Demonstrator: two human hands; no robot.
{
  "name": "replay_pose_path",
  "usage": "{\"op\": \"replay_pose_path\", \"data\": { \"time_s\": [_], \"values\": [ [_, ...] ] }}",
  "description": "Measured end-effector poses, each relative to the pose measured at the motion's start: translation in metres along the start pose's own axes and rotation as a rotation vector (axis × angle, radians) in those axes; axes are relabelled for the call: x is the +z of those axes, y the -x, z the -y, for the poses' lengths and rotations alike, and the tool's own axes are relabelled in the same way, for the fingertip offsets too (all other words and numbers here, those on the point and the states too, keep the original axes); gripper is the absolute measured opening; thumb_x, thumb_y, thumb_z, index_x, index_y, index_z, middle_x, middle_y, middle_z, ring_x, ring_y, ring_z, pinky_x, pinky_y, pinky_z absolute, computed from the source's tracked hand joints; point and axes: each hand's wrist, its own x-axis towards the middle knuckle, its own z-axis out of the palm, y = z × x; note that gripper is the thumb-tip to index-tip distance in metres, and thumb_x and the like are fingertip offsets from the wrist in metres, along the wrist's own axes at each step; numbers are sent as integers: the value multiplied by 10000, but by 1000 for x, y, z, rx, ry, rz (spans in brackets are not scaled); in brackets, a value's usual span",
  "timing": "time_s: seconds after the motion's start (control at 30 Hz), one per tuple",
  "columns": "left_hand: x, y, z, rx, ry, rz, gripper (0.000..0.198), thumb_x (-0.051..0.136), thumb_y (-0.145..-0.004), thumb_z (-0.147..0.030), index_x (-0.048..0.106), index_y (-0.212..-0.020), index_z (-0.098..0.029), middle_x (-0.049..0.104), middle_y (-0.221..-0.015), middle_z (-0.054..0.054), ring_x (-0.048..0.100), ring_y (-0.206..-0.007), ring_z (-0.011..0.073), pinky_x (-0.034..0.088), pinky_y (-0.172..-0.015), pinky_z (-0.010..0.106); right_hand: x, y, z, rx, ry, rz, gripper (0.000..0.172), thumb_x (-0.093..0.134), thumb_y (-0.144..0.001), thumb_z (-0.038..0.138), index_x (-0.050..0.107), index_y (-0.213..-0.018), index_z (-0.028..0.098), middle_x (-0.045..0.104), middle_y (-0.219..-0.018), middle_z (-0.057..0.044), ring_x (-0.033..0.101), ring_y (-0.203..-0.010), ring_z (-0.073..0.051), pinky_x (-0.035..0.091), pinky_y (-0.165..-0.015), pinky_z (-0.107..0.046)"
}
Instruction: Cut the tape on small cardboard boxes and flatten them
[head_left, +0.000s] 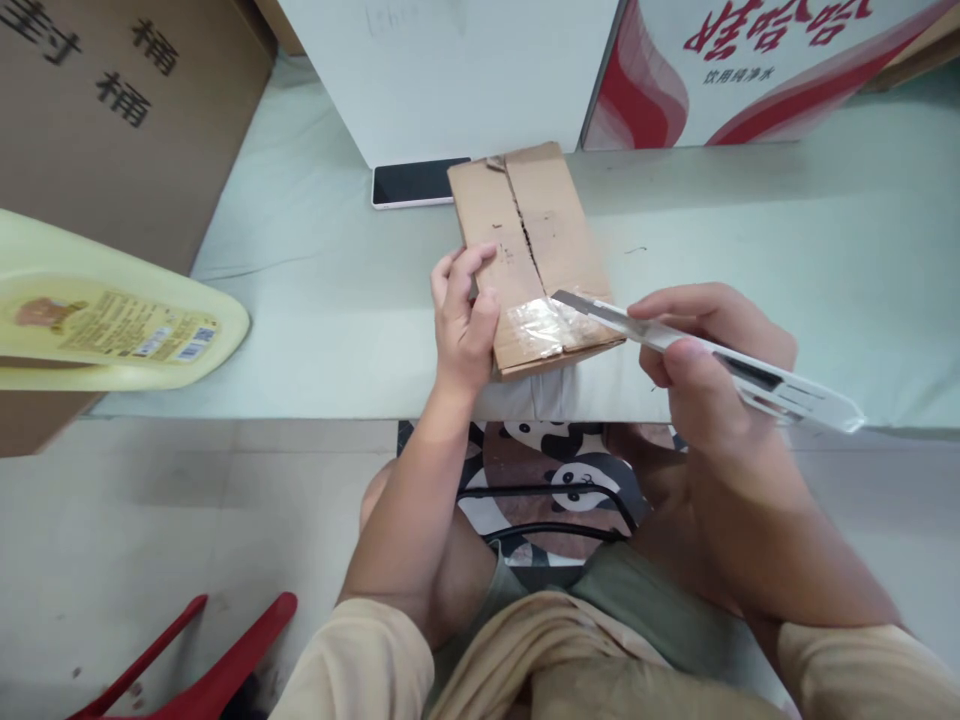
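On the pale green cloth-covered table, a small brown cardboard box is clasped along its left edge by the left hand. A slim white utility knife is pinched in the right hand; if the blade slips leftward, the left hand could be cut.

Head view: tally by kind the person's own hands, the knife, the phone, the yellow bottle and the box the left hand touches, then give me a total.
Hands: 2 (left hand, right hand)
Knives: 1 (utility knife)
Phones: 1 (phone)
Yellow bottles: 1 (yellow bottle)
Boxes touched by the left hand: 1 (cardboard box)
Total: 6
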Motion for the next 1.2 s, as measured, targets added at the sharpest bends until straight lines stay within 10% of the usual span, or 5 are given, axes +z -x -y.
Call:
{"op": "replay_pose_path", "data": {
  "time_s": [1.2],
  "values": [
    [0, -1, 0, 36, -7, -17, 494, 398, -1038, -650, 573, -1389, -349, 608, -1374, 65, 514, -1373, 278, 407, -1171, 462, 4, -8, -11, 125, -183, -5, 212, 643, -865, 324, 803, -929, 201, 721, -714, -29, 663, -651, -193, 526, -610, -339]
  ]
}}
